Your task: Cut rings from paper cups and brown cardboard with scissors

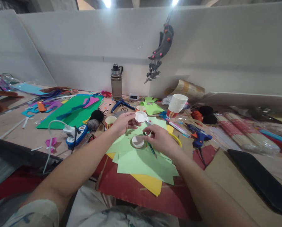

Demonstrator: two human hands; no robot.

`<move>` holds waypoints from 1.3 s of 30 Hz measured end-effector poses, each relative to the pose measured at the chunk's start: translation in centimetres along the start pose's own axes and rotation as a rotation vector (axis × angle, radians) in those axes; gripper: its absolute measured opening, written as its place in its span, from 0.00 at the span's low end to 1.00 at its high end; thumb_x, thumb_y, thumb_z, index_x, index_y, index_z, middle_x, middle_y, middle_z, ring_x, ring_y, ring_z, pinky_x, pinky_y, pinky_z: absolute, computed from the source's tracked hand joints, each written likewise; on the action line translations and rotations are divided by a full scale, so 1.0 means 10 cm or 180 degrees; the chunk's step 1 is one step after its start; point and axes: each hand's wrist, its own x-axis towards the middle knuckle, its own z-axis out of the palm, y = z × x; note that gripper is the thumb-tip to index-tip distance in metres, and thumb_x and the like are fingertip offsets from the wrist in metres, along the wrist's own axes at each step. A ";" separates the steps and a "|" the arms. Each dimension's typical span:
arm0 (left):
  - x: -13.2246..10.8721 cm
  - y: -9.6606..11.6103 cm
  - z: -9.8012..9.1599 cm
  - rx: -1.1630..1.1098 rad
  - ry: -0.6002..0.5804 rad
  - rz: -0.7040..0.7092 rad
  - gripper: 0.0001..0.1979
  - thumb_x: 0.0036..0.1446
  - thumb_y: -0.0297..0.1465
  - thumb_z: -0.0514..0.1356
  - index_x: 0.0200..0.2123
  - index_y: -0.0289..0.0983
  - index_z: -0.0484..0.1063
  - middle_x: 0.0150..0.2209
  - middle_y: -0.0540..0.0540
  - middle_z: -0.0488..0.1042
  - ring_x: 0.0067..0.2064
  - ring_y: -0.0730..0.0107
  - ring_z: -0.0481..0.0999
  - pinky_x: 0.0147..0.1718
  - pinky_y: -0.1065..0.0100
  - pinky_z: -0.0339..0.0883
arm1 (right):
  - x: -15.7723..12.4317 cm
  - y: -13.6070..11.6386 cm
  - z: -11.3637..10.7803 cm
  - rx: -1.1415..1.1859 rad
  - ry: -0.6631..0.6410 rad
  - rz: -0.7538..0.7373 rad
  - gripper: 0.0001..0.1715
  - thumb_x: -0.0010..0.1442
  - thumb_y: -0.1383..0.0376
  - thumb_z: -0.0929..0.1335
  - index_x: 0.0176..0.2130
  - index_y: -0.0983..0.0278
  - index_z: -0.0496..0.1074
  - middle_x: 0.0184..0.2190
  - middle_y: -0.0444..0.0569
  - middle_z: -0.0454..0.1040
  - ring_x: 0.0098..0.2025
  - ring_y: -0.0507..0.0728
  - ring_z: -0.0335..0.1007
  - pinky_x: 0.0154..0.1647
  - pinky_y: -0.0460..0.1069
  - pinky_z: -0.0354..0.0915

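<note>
My left hand (126, 123) holds a small white round cup piece (141, 117) by its edge, between thumb and fingers. A second white round piece (138, 142) lies on light green paper sheets (143, 164). Close to its right side is my right hand (158, 138), its fingers half curled and thumb apart from the forefinger, with no held thing visible. Below that hand a dark pencil (152, 149) slants across the paper, partly hidden by the fingers. Just behind the left hand stand a cut paper cup (110, 121) and another short cup (141, 108).
A stack of paper cups (177, 105), a blue glue gun (199, 135) and a yellow ring (176, 139) are to the right. A black phone-like slab (259, 179) lies on cardboard. Leftward are a power strip (76, 137) and green sheet (60, 115). A bottle (116, 83) stands behind.
</note>
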 end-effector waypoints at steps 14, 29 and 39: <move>-0.01 -0.02 0.00 0.0721 0.0022 0.0263 0.17 0.56 0.34 0.62 0.48 0.35 0.74 0.32 0.44 0.79 0.28 0.71 0.79 0.21 0.76 0.68 | 0.01 -0.10 -0.07 0.0223 0.0055 -0.0315 0.22 0.55 0.55 0.72 0.49 0.58 0.73 0.45 0.50 0.71 0.42 0.58 0.67 0.44 0.53 0.62; -0.16 0.01 0.18 0.0544 -0.0345 0.0145 0.16 0.56 0.33 0.63 0.47 0.33 0.74 0.32 0.42 0.79 0.31 0.66 0.81 0.26 0.69 0.75 | 0.06 -0.09 -0.10 0.0236 0.0908 -0.0235 0.22 0.53 0.58 0.73 0.48 0.60 0.72 0.47 0.53 0.69 0.46 0.60 0.67 0.44 0.54 0.65; -0.16 0.00 0.18 0.0697 -0.0370 0.0257 0.17 0.57 0.32 0.62 0.50 0.33 0.72 0.33 0.43 0.79 0.33 0.65 0.80 0.29 0.67 0.77 | 0.07 -0.04 -0.04 0.0548 0.0897 -0.0131 0.23 0.53 0.61 0.72 0.49 0.60 0.70 0.50 0.56 0.69 0.48 0.61 0.68 0.42 0.54 0.69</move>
